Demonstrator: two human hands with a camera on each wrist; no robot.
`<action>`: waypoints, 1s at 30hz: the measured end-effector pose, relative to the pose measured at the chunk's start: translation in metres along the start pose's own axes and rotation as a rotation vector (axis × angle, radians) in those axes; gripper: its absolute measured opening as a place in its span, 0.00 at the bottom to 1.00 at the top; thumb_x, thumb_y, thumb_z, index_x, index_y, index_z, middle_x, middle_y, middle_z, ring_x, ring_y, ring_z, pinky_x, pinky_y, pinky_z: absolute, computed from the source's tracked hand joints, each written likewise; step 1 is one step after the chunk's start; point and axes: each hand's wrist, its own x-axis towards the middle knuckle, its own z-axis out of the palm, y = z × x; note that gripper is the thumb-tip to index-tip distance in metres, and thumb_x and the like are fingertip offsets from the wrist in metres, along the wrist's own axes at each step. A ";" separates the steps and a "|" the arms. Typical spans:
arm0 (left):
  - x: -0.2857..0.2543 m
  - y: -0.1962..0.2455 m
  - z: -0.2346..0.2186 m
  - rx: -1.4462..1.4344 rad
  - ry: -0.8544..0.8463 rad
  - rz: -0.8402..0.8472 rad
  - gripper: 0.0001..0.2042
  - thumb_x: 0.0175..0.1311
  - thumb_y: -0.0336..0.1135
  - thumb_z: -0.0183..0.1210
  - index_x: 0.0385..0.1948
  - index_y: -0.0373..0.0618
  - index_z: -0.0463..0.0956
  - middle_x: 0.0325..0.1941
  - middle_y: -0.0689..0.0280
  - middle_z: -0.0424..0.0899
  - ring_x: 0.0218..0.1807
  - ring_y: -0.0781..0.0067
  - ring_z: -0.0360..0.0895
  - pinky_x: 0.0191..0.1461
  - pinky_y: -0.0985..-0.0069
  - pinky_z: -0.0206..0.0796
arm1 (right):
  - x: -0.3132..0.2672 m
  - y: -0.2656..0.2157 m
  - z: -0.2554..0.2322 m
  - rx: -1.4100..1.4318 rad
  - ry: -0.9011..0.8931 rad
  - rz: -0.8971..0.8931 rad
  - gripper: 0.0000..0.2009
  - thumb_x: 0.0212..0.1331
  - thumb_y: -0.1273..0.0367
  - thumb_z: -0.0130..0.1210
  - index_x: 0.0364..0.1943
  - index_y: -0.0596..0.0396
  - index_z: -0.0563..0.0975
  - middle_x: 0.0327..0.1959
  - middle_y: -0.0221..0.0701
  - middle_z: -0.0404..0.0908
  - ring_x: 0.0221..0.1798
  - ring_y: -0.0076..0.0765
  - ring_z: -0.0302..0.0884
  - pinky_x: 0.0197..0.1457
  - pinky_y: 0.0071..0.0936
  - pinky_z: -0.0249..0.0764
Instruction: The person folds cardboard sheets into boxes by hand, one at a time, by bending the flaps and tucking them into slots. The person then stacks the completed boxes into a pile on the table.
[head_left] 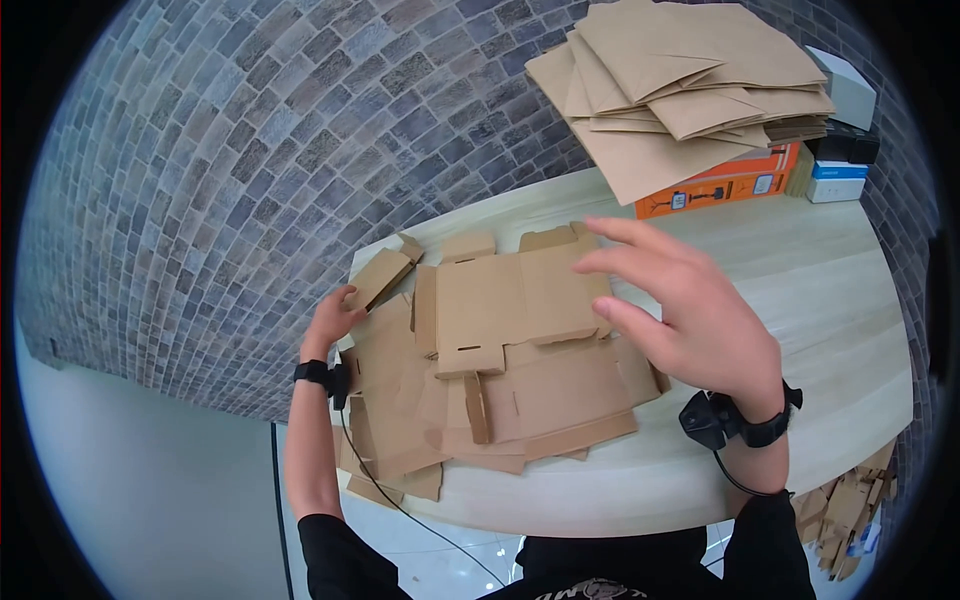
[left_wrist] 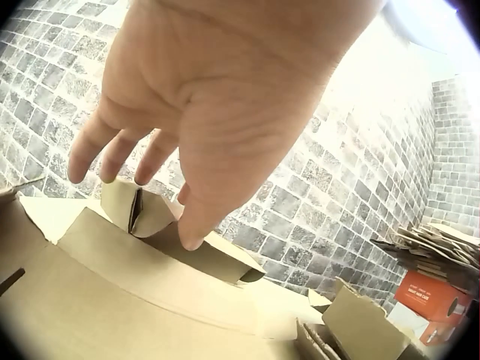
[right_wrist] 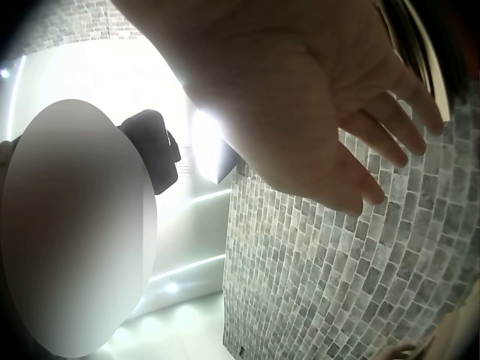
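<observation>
Flattened cardboard boxes lie overlapped on the table, the topmost flattened cardboard box [head_left: 500,300] having slotted flaps. At the back left of the pile, my left hand [head_left: 334,318] reaches down to a folded cardboard flap [head_left: 382,277]. In the left wrist view, the thumb of the left hand [left_wrist: 217,112] overlaps that flap, while the other fingers hang loosely apart. My right hand [head_left: 690,305] hovers above the right end of the top box, fingers spread and nothing in them. The right wrist view shows the right hand [right_wrist: 300,105] against the brick wall.
Brown paper sheets [head_left: 690,70] are stacked on an orange box [head_left: 720,190] at the back right, beside small white and black boxes [head_left: 842,150]. Behind the table [head_left: 800,300] rises a brick-patterned wall [head_left: 300,120]. Cardboard scraps [head_left: 845,515] lie below the table's right side.
</observation>
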 end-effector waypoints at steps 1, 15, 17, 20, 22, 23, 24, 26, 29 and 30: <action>0.000 0.000 0.002 0.018 0.016 -0.033 0.30 0.50 0.43 0.65 0.58 0.46 0.70 0.51 0.49 0.79 0.56 0.50 0.75 0.61 0.64 0.65 | 0.000 0.000 0.000 -0.021 -0.004 -0.006 0.13 0.59 0.69 0.55 0.47 0.59 0.76 0.57 0.51 0.70 0.56 0.57 0.70 0.59 0.39 0.68; 0.045 -0.016 0.045 -0.026 0.045 -0.129 0.28 0.50 0.45 0.66 0.54 0.44 0.72 0.51 0.47 0.79 0.56 0.49 0.75 0.59 0.63 0.66 | -0.004 0.006 -0.002 -0.051 -0.007 0.000 0.13 0.57 0.70 0.57 0.46 0.58 0.77 0.56 0.47 0.73 0.55 0.55 0.73 0.56 0.37 0.70; 0.049 -0.018 0.046 0.008 -0.007 -0.157 0.29 0.49 0.44 0.66 0.54 0.44 0.71 0.51 0.48 0.79 0.55 0.50 0.75 0.59 0.63 0.66 | -0.004 0.007 -0.003 -0.041 -0.014 0.018 0.13 0.57 0.70 0.56 0.46 0.58 0.77 0.56 0.47 0.73 0.55 0.55 0.73 0.56 0.37 0.70; 0.057 -0.026 0.054 0.041 0.064 -0.053 0.34 0.46 0.45 0.68 0.57 0.44 0.68 0.52 0.46 0.78 0.58 0.47 0.72 0.60 0.62 0.65 | -0.004 0.010 -0.003 -0.062 -0.009 0.014 0.12 0.58 0.69 0.56 0.45 0.58 0.77 0.55 0.47 0.73 0.54 0.54 0.73 0.55 0.37 0.71; 0.061 -0.028 0.053 0.019 0.053 -0.064 0.38 0.44 0.46 0.70 0.60 0.45 0.65 0.54 0.43 0.75 0.61 0.42 0.67 0.62 0.61 0.64 | -0.002 0.010 -0.004 -0.050 -0.024 0.027 0.12 0.58 0.69 0.56 0.45 0.58 0.77 0.55 0.46 0.73 0.53 0.54 0.74 0.54 0.37 0.71; 0.064 -0.030 0.053 0.023 0.067 -0.006 0.40 0.43 0.46 0.71 0.62 0.45 0.63 0.54 0.41 0.74 0.63 0.38 0.63 0.64 0.60 0.62 | -0.001 0.009 -0.003 -0.049 -0.028 0.028 0.12 0.58 0.69 0.56 0.45 0.58 0.77 0.55 0.46 0.73 0.53 0.54 0.74 0.54 0.37 0.71; 0.062 -0.023 0.052 0.021 0.067 -0.009 0.40 0.43 0.46 0.71 0.62 0.45 0.63 0.54 0.41 0.74 0.63 0.38 0.63 0.64 0.60 0.62 | 0.000 0.009 -0.003 -0.053 -0.030 0.025 0.12 0.58 0.70 0.56 0.45 0.58 0.77 0.55 0.46 0.73 0.53 0.54 0.74 0.54 0.37 0.71; 0.057 0.002 0.047 0.118 0.138 0.029 0.41 0.41 0.46 0.72 0.62 0.46 0.64 0.56 0.43 0.73 0.63 0.38 0.63 0.65 0.59 0.61 | 0.002 0.009 -0.003 -0.058 -0.030 0.020 0.12 0.58 0.70 0.56 0.45 0.58 0.77 0.54 0.46 0.74 0.53 0.53 0.74 0.54 0.37 0.71; 0.064 0.010 0.056 0.252 0.193 0.115 0.35 0.47 0.39 0.67 0.61 0.48 0.64 0.53 0.42 0.75 0.60 0.38 0.67 0.61 0.55 0.64 | 0.002 0.008 -0.003 -0.058 -0.047 0.025 0.12 0.57 0.70 0.56 0.45 0.58 0.77 0.54 0.46 0.74 0.53 0.53 0.74 0.54 0.37 0.71; 0.070 0.006 0.061 0.248 0.195 0.118 0.35 0.47 0.39 0.67 0.61 0.48 0.64 0.53 0.42 0.75 0.60 0.38 0.67 0.61 0.55 0.64 | 0.002 0.008 -0.004 -0.054 -0.059 0.034 0.12 0.57 0.70 0.56 0.45 0.58 0.77 0.53 0.46 0.74 0.53 0.53 0.74 0.55 0.37 0.71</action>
